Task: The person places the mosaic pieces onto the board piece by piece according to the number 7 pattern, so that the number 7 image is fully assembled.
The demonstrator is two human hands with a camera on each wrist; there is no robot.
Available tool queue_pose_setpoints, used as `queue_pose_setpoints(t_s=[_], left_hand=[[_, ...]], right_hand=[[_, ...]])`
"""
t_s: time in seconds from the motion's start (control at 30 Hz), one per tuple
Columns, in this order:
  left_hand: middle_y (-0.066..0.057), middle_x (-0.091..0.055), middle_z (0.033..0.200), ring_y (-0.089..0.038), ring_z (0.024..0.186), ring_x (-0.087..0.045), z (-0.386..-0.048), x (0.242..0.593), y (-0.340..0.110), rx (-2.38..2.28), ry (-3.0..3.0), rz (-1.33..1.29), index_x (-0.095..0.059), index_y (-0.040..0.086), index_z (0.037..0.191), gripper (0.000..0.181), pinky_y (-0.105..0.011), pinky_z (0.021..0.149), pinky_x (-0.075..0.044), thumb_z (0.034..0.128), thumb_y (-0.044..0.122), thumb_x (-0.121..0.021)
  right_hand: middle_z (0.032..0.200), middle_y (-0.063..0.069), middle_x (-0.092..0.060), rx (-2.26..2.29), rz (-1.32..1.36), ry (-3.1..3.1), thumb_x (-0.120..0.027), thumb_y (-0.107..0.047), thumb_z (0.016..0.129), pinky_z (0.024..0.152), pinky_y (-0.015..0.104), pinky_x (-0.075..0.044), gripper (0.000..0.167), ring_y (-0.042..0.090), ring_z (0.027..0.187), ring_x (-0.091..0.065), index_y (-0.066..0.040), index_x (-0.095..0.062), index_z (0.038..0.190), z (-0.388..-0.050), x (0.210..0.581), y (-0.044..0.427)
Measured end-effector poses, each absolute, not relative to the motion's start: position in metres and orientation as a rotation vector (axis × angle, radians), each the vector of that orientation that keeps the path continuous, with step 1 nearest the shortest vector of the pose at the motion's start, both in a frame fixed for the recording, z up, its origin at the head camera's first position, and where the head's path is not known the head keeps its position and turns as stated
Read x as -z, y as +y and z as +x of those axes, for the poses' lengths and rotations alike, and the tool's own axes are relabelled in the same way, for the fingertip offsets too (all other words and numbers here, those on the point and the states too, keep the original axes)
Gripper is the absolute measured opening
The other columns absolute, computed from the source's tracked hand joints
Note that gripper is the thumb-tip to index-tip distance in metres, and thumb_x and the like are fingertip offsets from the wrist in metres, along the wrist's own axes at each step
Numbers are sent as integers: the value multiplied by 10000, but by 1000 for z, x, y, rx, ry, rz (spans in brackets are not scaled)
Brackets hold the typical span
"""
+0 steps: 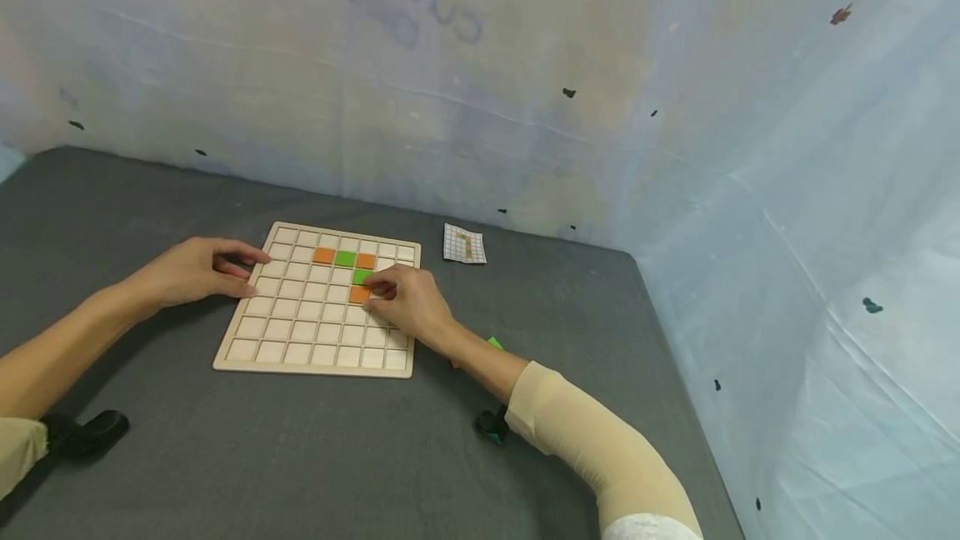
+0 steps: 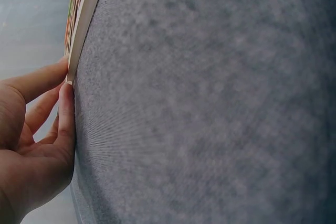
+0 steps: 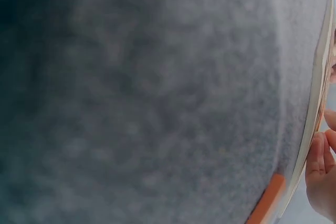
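A pale wooden grid board (image 1: 281,330) lies flat on the dark table. Its upper part carries orange and green square tiles: an orange tile (image 1: 324,256), a green tile (image 1: 345,258) and another orange tile (image 1: 365,261) in a row. Below that row's right end sit a second green tile (image 1: 362,277) and a lower orange tile (image 1: 359,294). My right hand (image 1: 408,298) has thumb and fingertips around the lower orange tile, partly covering its right side. My left hand (image 1: 197,273) rests its thumb and fingertips against the board's left edge (image 2: 84,24).
A small printed card (image 1: 465,245) with a grid pattern lies beyond the board's right corner. Partly hidden under my right forearm are a green piece (image 1: 495,342) and an orange piece (image 3: 266,200). A pale hanging sheet (image 1: 480,90) borders the table's back and right side.
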State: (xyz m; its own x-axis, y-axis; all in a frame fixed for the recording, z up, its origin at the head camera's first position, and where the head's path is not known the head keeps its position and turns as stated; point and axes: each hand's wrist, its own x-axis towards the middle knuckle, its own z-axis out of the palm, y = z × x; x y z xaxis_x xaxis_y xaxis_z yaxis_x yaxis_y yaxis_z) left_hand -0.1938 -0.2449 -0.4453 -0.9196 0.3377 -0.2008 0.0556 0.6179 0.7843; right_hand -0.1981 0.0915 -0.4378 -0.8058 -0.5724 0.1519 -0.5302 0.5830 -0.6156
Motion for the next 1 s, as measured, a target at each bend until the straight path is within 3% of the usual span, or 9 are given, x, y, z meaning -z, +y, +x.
queue_pose_setpoints(t_s=[0.4,0.63,0.8,1.0], left_hand=[[-218,-552,1320,-275,1108,-581,-193,446,-249,-1180,2540,308,-532,62,1419,691,-302,773,-512,868,406,-770],[-214,-550,1316,-215,1054,-592,-192,446,-249,-1176,2561,304,-551,50,1402,650,-286,768,-500,875,355,-777],[-213,-554,1307,-198,1034,-589,-191,446,-249,-1173,2579,315,-557,37,1394,638,-282,761,-498,876,337,-779],[-198,-558,1307,-226,1054,-583,-192,444,-250,-1177,2577,314,-556,58,1400,650,-295,770,-502,874,371,-774]], right_hand=[[1104,54,-706,1345,-845,2552,-736,-132,917,782,224,-537,275,89,911,-665,-47,-715,1178,-197,428,126],[1118,58,-716,1371,-753,2554,-752,-139,904,773,273,-546,276,124,940,-674,-112,-724,1177,-191,426,158],[1166,124,-697,1423,-718,2514,-741,-111,908,845,375,-543,299,250,1019,-668,-64,-704,1201,-180,416,179],[1200,262,-649,1448,-713,2465,-710,-15,911,879,524,-511,318,417,1060,-633,63,-660,1215,-169,393,200]])
